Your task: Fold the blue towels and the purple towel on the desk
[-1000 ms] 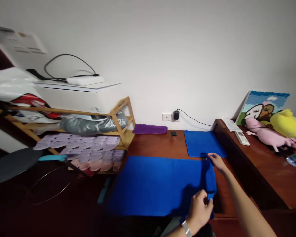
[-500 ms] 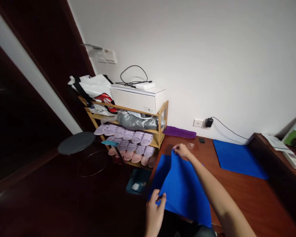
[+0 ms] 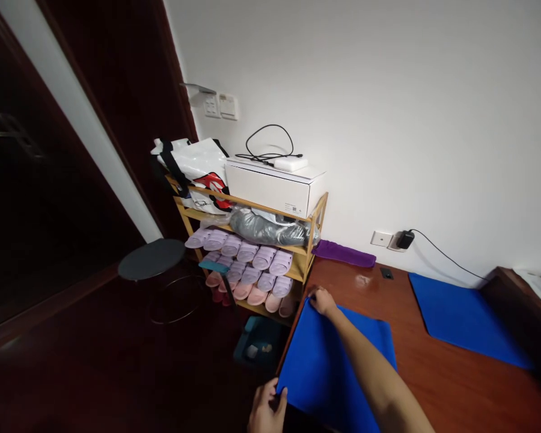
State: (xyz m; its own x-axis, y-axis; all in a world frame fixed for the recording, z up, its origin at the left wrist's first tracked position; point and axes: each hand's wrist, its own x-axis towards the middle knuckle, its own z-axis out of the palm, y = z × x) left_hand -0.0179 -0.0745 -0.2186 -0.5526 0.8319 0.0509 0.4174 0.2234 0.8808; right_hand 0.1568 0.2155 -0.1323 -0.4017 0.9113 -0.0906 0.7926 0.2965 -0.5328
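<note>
A blue cloth [image 3: 318, 355] lies spread over the near left part of the wooden desk [image 3: 469, 385]. My left hand [image 3: 267, 408] pinches its near left corner between thumb and fingers, by the desk's left edge. At the far left corner, my right hand [image 3: 323, 300] is closed on the cloth. My right forearm crosses above the cloth and hides part of it. A second blue cloth [image 3: 464, 319] lies flat farther right on the desk.
A folded purple cloth [image 3: 345, 254] lies along the wall. The wooden rack [image 3: 313, 240] holds several slippers [image 3: 247, 249] and a white box [image 3: 268, 186]. A dark round stool [image 3: 152, 260] and a teal dustpan [image 3: 256, 340] stand on the floor. A black adapter [image 3: 404, 239] is plugged in.
The raised left edge of the blue cloth has come down flat against the desk. Both hands moved lower with it, and the camera view shifted slightly.
</note>
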